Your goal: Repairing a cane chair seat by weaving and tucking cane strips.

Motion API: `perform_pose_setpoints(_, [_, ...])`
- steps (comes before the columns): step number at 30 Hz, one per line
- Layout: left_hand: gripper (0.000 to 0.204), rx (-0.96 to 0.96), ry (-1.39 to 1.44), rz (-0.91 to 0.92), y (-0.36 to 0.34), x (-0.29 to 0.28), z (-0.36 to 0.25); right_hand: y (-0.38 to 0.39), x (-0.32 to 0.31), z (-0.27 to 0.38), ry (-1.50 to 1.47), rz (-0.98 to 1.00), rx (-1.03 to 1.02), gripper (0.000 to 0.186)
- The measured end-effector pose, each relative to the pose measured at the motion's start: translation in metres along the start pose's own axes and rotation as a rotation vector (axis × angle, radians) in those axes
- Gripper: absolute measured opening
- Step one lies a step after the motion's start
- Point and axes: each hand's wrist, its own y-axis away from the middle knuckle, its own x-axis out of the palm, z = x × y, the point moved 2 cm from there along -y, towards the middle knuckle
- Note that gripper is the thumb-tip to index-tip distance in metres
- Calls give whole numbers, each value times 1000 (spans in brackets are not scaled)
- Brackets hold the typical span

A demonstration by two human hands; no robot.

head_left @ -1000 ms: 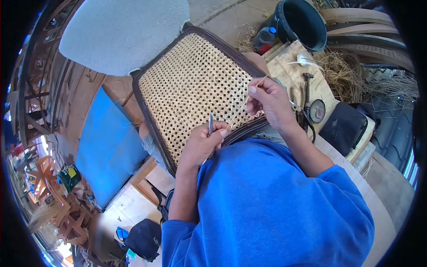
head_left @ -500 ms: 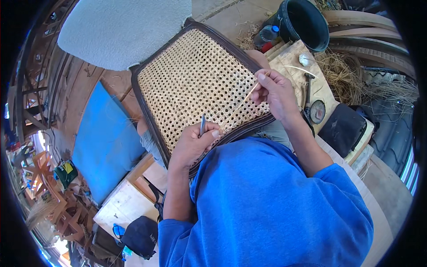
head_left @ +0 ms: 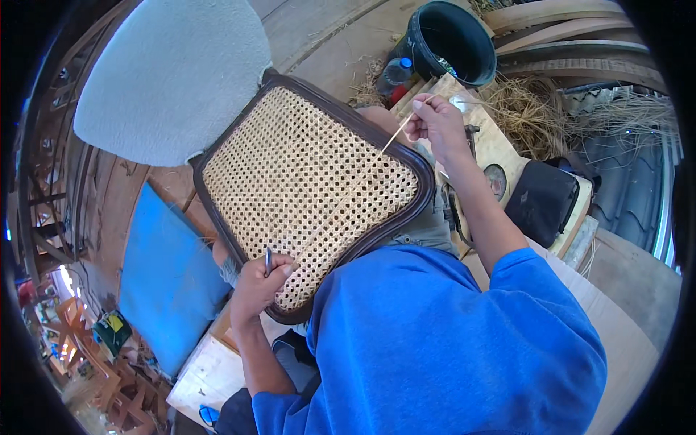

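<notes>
A woven cane panel [head_left: 312, 181] in a dark brown wooden frame [head_left: 424, 174] leans across my lap, its weave full of small holes. Between the thumb and fingers of my right hand [head_left: 439, 129] a thin, pale cane strand [head_left: 395, 138] is pinched. It slants down to the weave near the frame's right side. My left hand [head_left: 261, 286] is closed at the panel's near left corner, against the cane. A slim grey metal tool [head_left: 268, 261] sticks up out of that fist; its lower end is hidden. Joined to the panel's far left side is a white, fabric-covered chair part [head_left: 170, 80].
To the right lie a black pouch [head_left: 540, 199], a hammer [head_left: 471, 134] and a round dark dish [head_left: 496, 180]. Beyond them stand a dark bucket [head_left: 453, 43], a plastic bottle [head_left: 395, 75] and a heap of loose cane [head_left: 529, 112]. A blue cushion [head_left: 170, 268] rests at left.
The panel has shifted left in view and turned slightly. My left hand has moved left and down to its corner. My right hand has risen, with the strand now entering the weave farther right.
</notes>
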Motion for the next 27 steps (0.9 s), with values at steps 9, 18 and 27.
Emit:
perform_pose_setpoints(9, [20, -74, -231, -221, 1, -37, 25, -30, -50, 3, 110, -197, -88, 12])
perform_pose_setpoints(18, [20, -72, -418, -338, 2, -86, 47, -27, -48, 1, 54, -184, -76, 12])
perform_pose_setpoints(27, [26, -142, -605, -436, 6, -113, 58, -31, -62, 16, 57, -225, -131, 13])
